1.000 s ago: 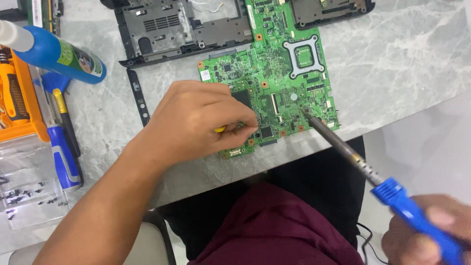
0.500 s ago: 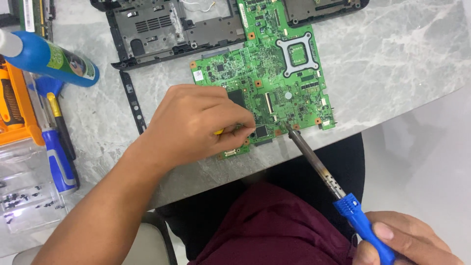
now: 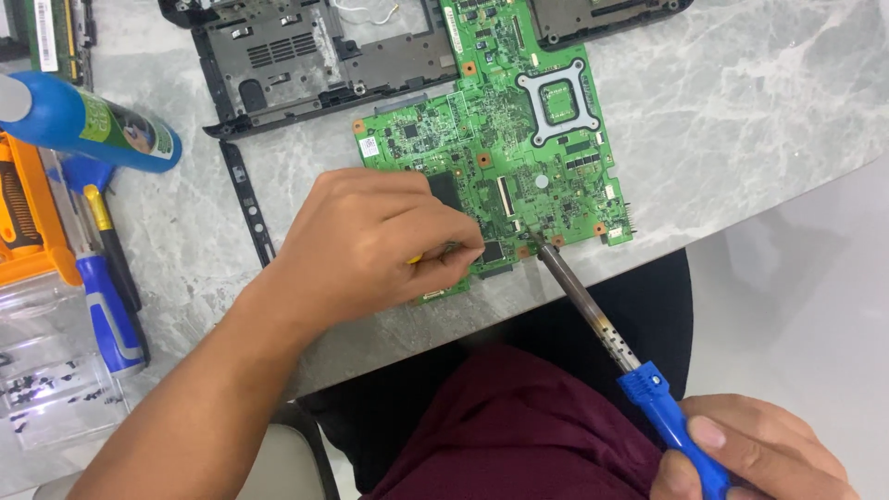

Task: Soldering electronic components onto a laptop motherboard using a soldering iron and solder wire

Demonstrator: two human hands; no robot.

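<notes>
Gripping the blue handle of a soldering iron [image 3: 602, 319], the right hand [image 3: 755, 454] sets its tip on the near edge of the green circuit board [image 3: 500, 157] lying on the marble table [image 3: 741, 120], while the left hand [image 3: 370, 245], fingers closed on something small and yellow, rests on the board beside it.

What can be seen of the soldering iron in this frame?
The soldering iron has a blue plastic-looking handle and a long metal shaft, darkened near the handle. It slants from lower right up to the left, its tip resting on the near edge of the green circuit board. The right hand grips the handle at the bottom of the frame, off the table edge.
</notes>
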